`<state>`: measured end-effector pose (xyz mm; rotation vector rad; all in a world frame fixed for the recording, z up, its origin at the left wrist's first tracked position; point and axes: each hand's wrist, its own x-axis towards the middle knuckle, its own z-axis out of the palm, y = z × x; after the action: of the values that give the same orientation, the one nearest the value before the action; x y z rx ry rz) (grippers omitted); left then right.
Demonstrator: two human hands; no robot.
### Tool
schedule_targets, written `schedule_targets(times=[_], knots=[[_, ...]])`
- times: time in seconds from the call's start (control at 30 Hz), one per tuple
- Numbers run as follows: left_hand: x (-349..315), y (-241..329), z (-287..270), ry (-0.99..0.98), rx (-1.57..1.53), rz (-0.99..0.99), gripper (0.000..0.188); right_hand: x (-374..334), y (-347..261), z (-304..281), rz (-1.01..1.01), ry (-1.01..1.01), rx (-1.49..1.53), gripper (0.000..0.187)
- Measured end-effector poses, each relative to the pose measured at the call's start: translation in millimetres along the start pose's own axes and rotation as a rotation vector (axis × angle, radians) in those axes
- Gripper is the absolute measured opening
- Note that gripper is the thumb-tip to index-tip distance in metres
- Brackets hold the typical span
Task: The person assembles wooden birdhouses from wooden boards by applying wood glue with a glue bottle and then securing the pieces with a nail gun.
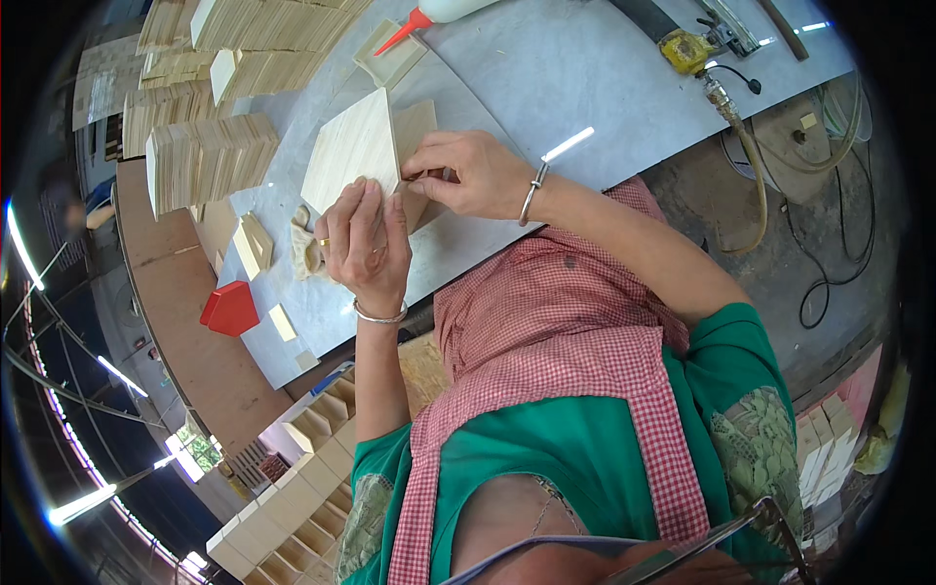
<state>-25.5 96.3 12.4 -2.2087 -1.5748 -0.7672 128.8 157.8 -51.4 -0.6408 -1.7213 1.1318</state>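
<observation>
Upper centre: left hand (366,249) holds wooden box (346,146), fingers together; right hand (470,171) pinches its edge, likely aligning; steadiness needed.

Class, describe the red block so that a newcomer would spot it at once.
Find the grey table, then the wood stacks at its upper left. Below them, at the table's left edge, sits the red block. Pale wood pieces lie nearby; it alone is red.
</observation>
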Motion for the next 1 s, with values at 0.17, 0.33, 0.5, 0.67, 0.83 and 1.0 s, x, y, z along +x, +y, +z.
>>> schedule_targets(times=[0.17,0.33,0.5,0.67,0.83,1.0], knots=[[-1.1,-1.3,-0.9,-0.012,-0.034,-0.03,0.02,-4.3,-7.8,-49.3,-0.023,0.154,-0.378,0.022],[-5.1,-6.2,-11.6,-0.008,-0.1,-0.097,0.017,-9.9,-14.9,-163.7,0.014,0.244,-1.315,0.045],[0.3,-20.0,-17.9,-0.075,-0.327,-0.112,0.018,-2.9,-13.4,-178.7,0.361,0.079,-1.556,0.053],[-0.9,-29.6,-25.3,-0.027,-0.43,-0.228,0.021,17.5,-0.9,-191.2,0.606,0.026,-1.57,0.053],[-4.3,-35.9,-25.9,-0.059,-0.466,-0.23,0.019,48.8,-67.6,-191.5,0.825,-0.084,-1.034,0.054],[-8.0,-34.4,-25.9,-0.06,-0.513,-0.258,0.018,40.8,-181.1,-112.9,0.903,-0.142,-0.417,0.039]])
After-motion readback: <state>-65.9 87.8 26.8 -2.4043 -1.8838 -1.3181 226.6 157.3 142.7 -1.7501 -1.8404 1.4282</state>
